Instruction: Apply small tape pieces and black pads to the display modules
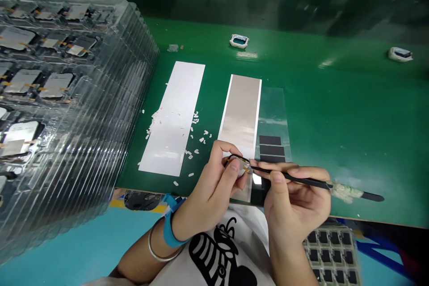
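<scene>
Between the thumb and fingers of my left hand (219, 178) is a small display module (241, 167) with a dark rim, a pale back and a bit of orange flex tape. My right hand (298, 201) grips black tweezers (301, 179), whose tips touch or nearly touch the module's right edge. Tape is wrapped around the rear part of the tweezers. Under my hands lie a sheet with a beige strip (241, 103) and a clear film (273, 107) bearing several black rectangles (271, 150). My fingers hide part of the module.
Tall stacked clear trays (134, 53) of display modules stand at the left. A white sheet (174, 116) lies on the green table (351, 143) among small white scraps (196, 152). Two small white-framed parts (239, 41) sit farther back. Below the table edge is another filled tray (331, 254).
</scene>
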`<state>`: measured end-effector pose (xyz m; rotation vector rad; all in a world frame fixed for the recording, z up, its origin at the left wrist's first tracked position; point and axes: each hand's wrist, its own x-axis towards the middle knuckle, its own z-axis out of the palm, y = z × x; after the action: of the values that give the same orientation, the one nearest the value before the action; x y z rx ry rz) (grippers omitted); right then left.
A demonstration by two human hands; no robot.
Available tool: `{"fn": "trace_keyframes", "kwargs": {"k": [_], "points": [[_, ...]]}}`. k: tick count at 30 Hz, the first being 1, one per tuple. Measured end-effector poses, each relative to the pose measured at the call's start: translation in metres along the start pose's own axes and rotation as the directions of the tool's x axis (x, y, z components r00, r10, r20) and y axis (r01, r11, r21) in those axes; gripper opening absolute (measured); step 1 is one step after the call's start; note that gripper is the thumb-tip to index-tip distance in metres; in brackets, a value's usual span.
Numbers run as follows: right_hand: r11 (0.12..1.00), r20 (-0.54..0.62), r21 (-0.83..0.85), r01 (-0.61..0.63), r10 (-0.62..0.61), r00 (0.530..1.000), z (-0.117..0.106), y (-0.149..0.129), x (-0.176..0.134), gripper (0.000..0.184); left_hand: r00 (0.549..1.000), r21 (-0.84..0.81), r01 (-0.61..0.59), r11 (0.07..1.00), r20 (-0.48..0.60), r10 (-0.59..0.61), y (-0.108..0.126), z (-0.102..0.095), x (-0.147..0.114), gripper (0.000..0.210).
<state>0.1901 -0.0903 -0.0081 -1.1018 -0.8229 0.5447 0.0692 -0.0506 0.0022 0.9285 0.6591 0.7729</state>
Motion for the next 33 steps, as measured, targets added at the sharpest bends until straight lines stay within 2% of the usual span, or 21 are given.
{"fn": "trace_keyframes", "kwargs": {"k": [14,16,19,21,23,25,26,27,29,33], "points": [[0.999,-0.018,-0.015,-0.046,0.045,0.999,0.000,-0.001,0.000,0.021,0.999,0.096,-0.043,0.994,0.026,0.041,0.000,0.001,0.002,0.010],[0.999,-0.006,0.012,-0.049,0.049,0.999,0.000,-0.001,-0.001,0.020,0.998,0.139,-0.059,0.989,0.012,0.057,-0.002,0.001,0.001,0.010],[0.994,0.000,0.072,-0.083,0.084,0.997,-0.003,-0.006,-0.003,0.019,0.996,0.179,-0.047,0.983,-0.066,0.060,-0.004,0.000,0.000,0.015],[0.996,-0.044,0.059,-0.068,0.071,0.997,-0.009,-0.013,0.003,0.018,0.994,0.205,-0.013,0.979,-0.106,0.035,-0.004,0.001,-0.001,0.018],[0.998,-0.130,-0.061,0.006,-0.014,0.991,-0.019,-0.020,0.017,0.018,0.995,0.262,0.000,0.965,-0.099,0.027,-0.002,0.003,-0.001,0.017],[0.974,-0.148,-0.224,0.047,-0.082,0.985,-0.034,-0.022,0.039,0.019,0.998,0.365,-0.023,0.931,-0.039,0.039,0.001,0.006,0.000,0.016],[0.963,-0.100,-0.270,0.026,-0.055,0.993,-0.041,-0.020,0.051,0.019,0.999,0.432,-0.042,0.901,0.004,0.045,0.003,0.009,0.002,0.015],[0.957,-0.004,-0.290,-0.023,0.023,1.000,-0.048,-0.016,0.063,0.019,0.998,0.505,-0.066,0.861,0.046,0.049,0.003,0.012,0.004,0.013],[0.946,0.135,-0.311,-0.092,0.140,0.981,-0.061,-0.005,0.082,0.022,0.991,0.646,-0.122,0.754,0.122,0.057,0.003,0.018,0.010,0.009],[0.931,0.183,-0.320,-0.173,0.240,0.953,-0.071,0.017,0.095,0.030,0.981,0.798,-0.191,0.572,0.173,0.086,0.000,0.026,0.021,0.015]]}}
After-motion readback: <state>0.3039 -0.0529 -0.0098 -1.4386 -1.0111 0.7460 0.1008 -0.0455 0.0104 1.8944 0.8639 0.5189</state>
